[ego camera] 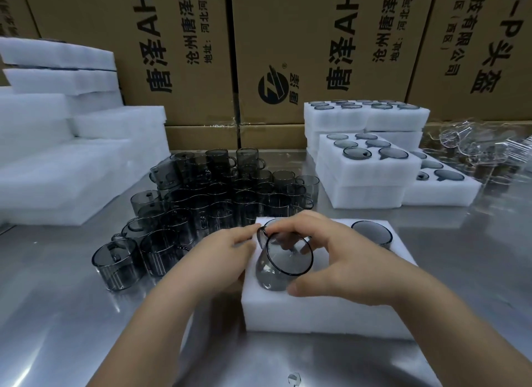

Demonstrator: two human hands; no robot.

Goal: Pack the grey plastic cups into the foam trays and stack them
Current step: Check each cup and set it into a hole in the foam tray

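Observation:
A white foam tray (322, 311) lies on the steel table in front of me. My right hand (345, 260) grips a tilted grey cup (285, 260) over the tray's front left hole, fingers on its rim and thumb at its base. My left hand (227, 242) rests on the tray's left edge, fingertips touching the cup's rim and handle. Another grey cup (372, 234) sits in the tray's back right hole. A crowd of loose grey cups (213, 193) stands to the left behind the tray.
Filled foam trays are stacked at the back right (365, 167), with more behind (365, 116). Empty foam trays (66, 156) are piled at the left. Clear plastic parts (478, 147) lie far right. Cardboard boxes (259, 55) wall the back.

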